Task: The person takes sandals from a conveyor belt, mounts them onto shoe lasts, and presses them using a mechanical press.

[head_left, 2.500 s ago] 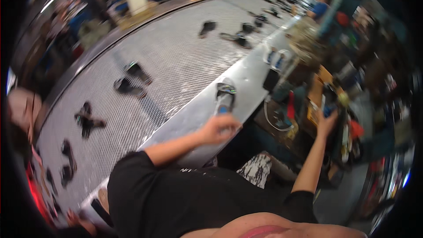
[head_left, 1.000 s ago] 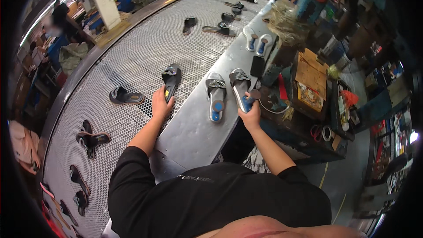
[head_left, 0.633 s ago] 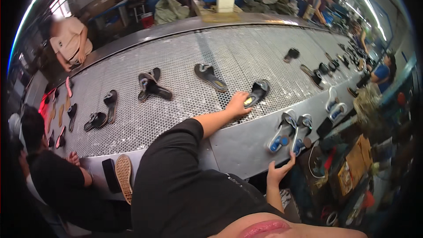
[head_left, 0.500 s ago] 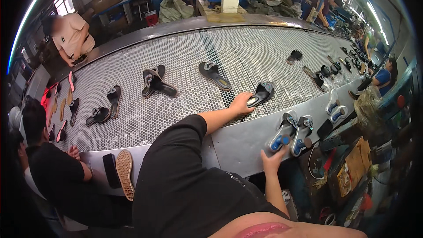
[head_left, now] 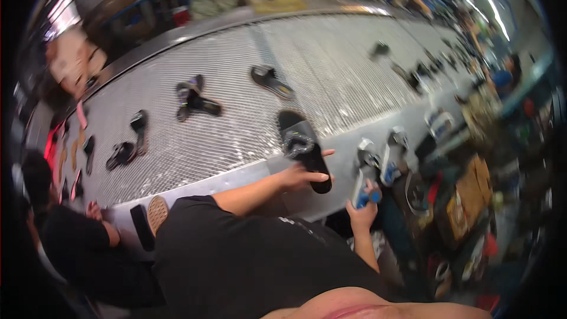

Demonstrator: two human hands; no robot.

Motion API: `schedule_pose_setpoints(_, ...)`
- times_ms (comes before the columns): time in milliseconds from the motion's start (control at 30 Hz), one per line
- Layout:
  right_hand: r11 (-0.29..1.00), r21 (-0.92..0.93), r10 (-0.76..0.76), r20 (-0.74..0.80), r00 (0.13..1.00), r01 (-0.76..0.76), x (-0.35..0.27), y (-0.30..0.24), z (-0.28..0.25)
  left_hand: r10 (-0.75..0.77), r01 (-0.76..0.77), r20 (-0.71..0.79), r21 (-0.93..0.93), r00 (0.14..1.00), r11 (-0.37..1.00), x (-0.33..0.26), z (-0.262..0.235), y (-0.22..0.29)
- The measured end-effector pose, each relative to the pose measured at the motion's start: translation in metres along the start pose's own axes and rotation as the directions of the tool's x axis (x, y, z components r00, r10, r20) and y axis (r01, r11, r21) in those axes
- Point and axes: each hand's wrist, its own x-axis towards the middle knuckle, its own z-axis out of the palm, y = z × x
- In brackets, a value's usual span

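My left hand [head_left: 298, 177] is closed around the heel end of a black slide sandal [head_left: 300, 142] with a glittery ornament on its strap. The sandal is lifted over the near edge of the perforated belt [head_left: 236, 136], toe pointing away from me. To its right, my right hand [head_left: 361, 215] grips the heel end of a sandal on a blue and white shoe last [head_left: 365, 168]. Its mate, another sandal on a last [head_left: 393, 156], stands beside it on the metal ledge [head_left: 339, 142]. Motion smears parts of the picture.
Several black sandals [head_left: 270, 81] lie scattered over the belt. A dark phone-like slab [head_left: 142, 227] and a tan shoe sole [head_left: 157, 212] rest on the ledge at left, near a co-worker in black [head_left: 77, 230]. Cluttered tools and a cardboard piece [head_left: 472, 198] are at right.
My left hand has lifted the black sandal off the belt, drawn it nearer and turned it. My right hand has closed on the left sandal on a last. The view has shifted.
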Motion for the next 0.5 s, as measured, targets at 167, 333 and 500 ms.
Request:
schedule_pose_setpoints(167, 0.908, 0.362, 0.228, -0.008, 0.974, -0.210, 0.048, 0.018, -0.043, -0.373, 0.382, 0.088, -0.300, 0.924, 0.874, 0.044, 0.085, -0.049)
schedule_pose_setpoints(333, 0.891, 0.438, 0.182, -0.110, 0.977, -0.116, 0.065, 0.024, -0.114, -0.272, 0.274, 0.073, -0.454, 0.960, 0.848, 0.150, 0.104, -0.058)
schedule_pose_setpoints(500, 0.832, 0.532, 0.137, 0.071, 0.988, -0.154, 0.034, 0.019, -0.196, -0.052, -0.031, -0.289, -0.277, 0.956, 0.960, 0.208, 0.157, -0.032)
